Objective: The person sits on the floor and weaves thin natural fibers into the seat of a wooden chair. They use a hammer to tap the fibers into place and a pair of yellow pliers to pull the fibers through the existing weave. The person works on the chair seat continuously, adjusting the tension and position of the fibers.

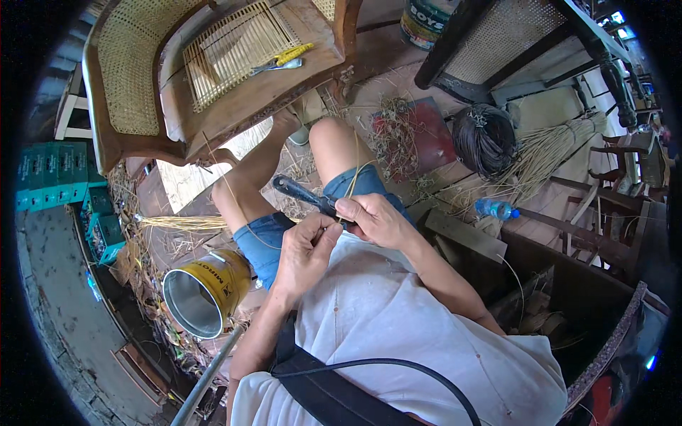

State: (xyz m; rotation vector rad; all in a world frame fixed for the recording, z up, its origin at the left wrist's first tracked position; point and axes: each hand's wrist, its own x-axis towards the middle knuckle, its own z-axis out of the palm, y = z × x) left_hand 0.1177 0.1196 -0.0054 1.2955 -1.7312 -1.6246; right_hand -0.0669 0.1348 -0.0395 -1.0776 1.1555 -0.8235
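Both my hands meet in front of my lap, fingertips nearly touching. My left hand (307, 250) is closed in a pinch on a thin cane strand (236, 190), which arcs up past my knee. Closed at the root of a dark tool handle (298, 192) is my right hand (373, 221). That handle points up and to the left; the tool's working end is hidden by my fingers, so its kind is unclear. Another pale strand (353, 181) rises close to the right thumb.
Ahead stands a carved wooden chair (249, 98) with a partly woven cane seat panel (231, 53) and a yellow-handled tool (293, 53). A yellow bucket (231, 280) lies tipped at left. Right are a black coil (485, 140), cane bundle (558, 153) and plastic bottle (496, 209).
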